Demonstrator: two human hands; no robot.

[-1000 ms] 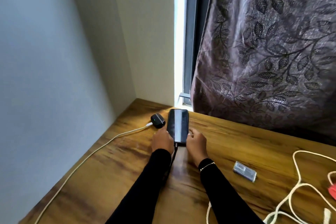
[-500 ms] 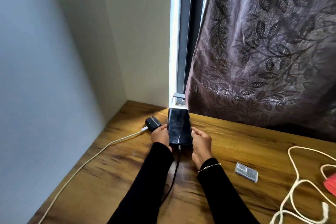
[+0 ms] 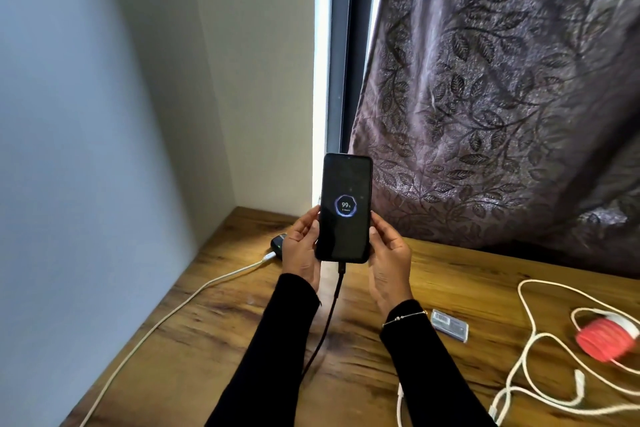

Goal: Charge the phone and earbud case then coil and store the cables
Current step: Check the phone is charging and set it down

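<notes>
Above woodgrain desk (image 3: 214, 350), glossy slab phone (image 3: 344, 208)

The phone (image 3: 344, 208) is black, its dark screen lit by a small bluish ring around white figures. A black cable (image 3: 329, 315) hangs from it, and the sleeves (image 3: 277, 340) are black too. The bench (image 3: 214, 340) is warm brown wood with darker grain streaks. The earbud case (image 3: 277, 242) is black, its cable (image 3: 166, 312) off-white. The curtain (image 3: 502, 97) is dusky purple-brown, patterned with leafy vines. A coral-red spool (image 3: 602, 340) sits among white cords (image 3: 530, 350). The walls (image 3: 86, 114) are pale grey-white.
</notes>
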